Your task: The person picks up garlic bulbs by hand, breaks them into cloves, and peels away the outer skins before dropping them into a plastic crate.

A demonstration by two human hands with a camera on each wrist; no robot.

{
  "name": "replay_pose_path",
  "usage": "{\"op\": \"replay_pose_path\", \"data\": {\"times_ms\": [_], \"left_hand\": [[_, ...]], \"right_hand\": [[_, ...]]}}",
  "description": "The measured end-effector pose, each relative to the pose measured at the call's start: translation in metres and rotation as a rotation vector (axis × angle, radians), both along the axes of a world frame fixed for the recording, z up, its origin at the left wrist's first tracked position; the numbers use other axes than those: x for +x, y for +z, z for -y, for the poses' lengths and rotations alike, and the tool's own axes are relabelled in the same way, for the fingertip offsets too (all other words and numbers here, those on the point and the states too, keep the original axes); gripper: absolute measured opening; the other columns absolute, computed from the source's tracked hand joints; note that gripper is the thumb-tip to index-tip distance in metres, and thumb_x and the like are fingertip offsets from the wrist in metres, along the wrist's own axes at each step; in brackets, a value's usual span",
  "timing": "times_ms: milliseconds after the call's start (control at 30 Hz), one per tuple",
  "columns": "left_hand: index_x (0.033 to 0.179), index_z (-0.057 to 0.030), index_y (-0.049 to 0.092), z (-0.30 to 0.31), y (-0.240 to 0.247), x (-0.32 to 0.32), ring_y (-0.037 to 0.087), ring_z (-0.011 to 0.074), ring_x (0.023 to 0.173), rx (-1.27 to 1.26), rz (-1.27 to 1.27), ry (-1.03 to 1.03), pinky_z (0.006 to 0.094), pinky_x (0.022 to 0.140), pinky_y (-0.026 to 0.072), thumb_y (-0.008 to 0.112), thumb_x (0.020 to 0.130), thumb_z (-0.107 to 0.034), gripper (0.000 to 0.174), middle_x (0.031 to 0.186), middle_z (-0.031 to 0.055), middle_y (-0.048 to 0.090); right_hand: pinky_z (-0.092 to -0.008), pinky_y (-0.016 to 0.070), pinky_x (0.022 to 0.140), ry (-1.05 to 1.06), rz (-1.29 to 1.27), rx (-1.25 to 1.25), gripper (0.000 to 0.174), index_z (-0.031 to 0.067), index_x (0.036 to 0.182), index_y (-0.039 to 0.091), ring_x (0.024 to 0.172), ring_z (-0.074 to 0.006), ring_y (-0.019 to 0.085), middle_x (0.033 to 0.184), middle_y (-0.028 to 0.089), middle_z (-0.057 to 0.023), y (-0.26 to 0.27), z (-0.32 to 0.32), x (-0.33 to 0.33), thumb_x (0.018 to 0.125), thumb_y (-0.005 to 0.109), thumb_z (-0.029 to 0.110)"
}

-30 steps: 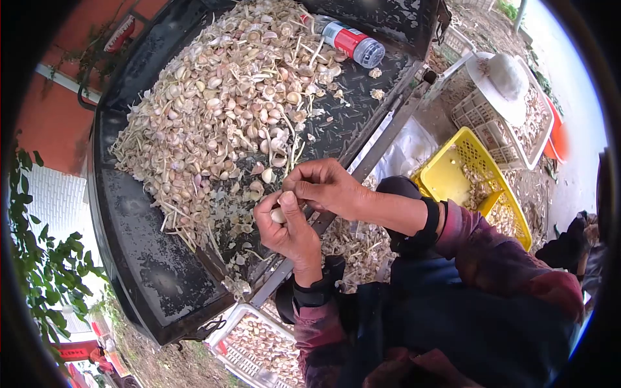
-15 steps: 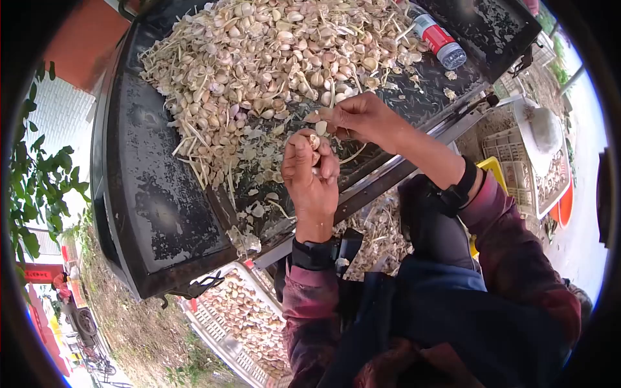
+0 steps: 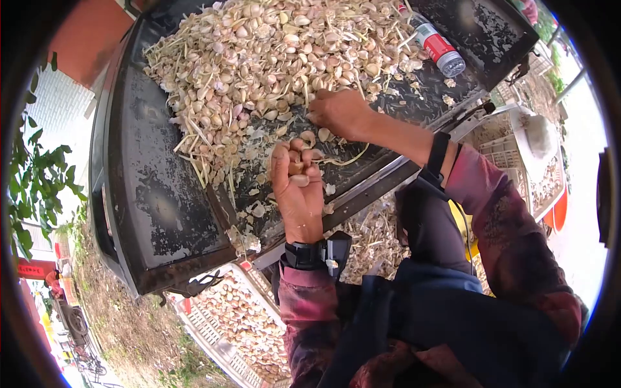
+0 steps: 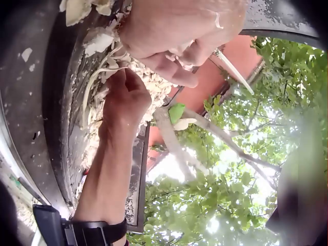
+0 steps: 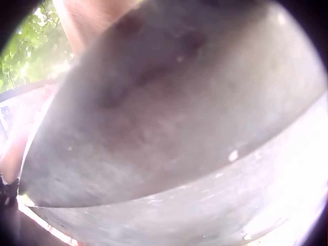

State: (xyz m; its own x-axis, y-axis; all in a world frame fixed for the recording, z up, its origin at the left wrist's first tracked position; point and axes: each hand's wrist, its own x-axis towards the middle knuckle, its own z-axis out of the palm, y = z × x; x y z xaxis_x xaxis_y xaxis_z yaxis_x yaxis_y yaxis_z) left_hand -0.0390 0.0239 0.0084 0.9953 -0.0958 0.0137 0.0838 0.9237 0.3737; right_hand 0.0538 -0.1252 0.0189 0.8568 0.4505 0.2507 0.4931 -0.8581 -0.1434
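My left hand (image 3: pixel 299 204) is palm up over the near edge of the black metal bed (image 3: pixel 165 194), fingers curled around several garlic cloves (image 3: pixel 299 180). In the left wrist view, that hand (image 4: pixel 179 28) fills the top. My right hand (image 3: pixel 343 116) reaches to the near edge of a heap of garlic cloves (image 3: pixel 259 58), its back toward the head camera and its fingertips hidden. The left wrist view shows the right hand (image 4: pixel 125 97) with fingers bent down among the cloves and husks; I cannot tell whether it holds anything.
A bottle with a red label (image 3: pixel 436 44) lies right of the heap. A white crate of cloves (image 3: pixel 217 326) stands below the bed on the left. On the right are a yellow crate (image 3: pixel 462 223) and another crate with a pale hat (image 3: pixel 537 136) on it. Husks litter the ground.
The hands, together a second ago, have moved apart. My right hand, which pinched a clove and husk half a second ago, has gone down to the heap; my left has turned palm up.
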Motion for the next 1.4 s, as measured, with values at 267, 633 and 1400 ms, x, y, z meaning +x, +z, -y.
{"op": "replay_pose_path", "data": {"times_ms": [267, 633, 1400], "left_hand": [[0.094, -0.0046, 0.049, 0.005, -0.009, 0.011, 0.043, 0.0041, 0.053, 0.387, 0.075, 0.111, 0.0144, 0.041, 0.0377, 0.052, 0.089, -0.016, 0.012, 0.081, 0.0013, 0.050], [0.108, -0.0007, 0.048, 0.012, -0.001, 0.008, 0.039, 0.0026, 0.049, 0.548, 0.078, 0.170, 0.0154, 0.040, 0.0325, 0.049, 0.091, -0.019, 0.025, 0.079, 0.0017, 0.049], [0.103, 0.0022, 0.048, 0.111, 0.141, -0.100, 0.044, 0.0083, 0.044, 0.140, 0.526, -0.404, 0.0183, 0.031, 0.0332, 0.059, 0.085, -0.019, 0.030, 0.071, 0.0064, 0.052]], "right_hand": [[-0.0377, 0.0506, 0.060, -0.090, 0.002, 0.189, 0.014, 0.0059, 0.081, 0.062, 0.074, -0.0291, 0.063, 0.089, 0.060, -0.0141, -0.003, 0.002, -0.004, 0.070, 0.062, 0.014], [-0.0375, 0.0486, 0.060, -0.071, -0.018, 0.419, 0.017, 0.0032, 0.076, 0.062, 0.068, -0.0285, 0.062, 0.079, 0.059, -0.0143, -0.008, -0.017, 0.000, 0.066, 0.062, 0.017], [-0.0195, 0.0328, 0.043, 0.217, -0.586, 1.511, 0.029, 0.0049, 0.089, 0.063, 0.049, -0.0030, 0.043, 0.066, 0.055, 0.0020, 0.062, 0.095, -0.108, 0.086, 0.057, 0.033]]}}
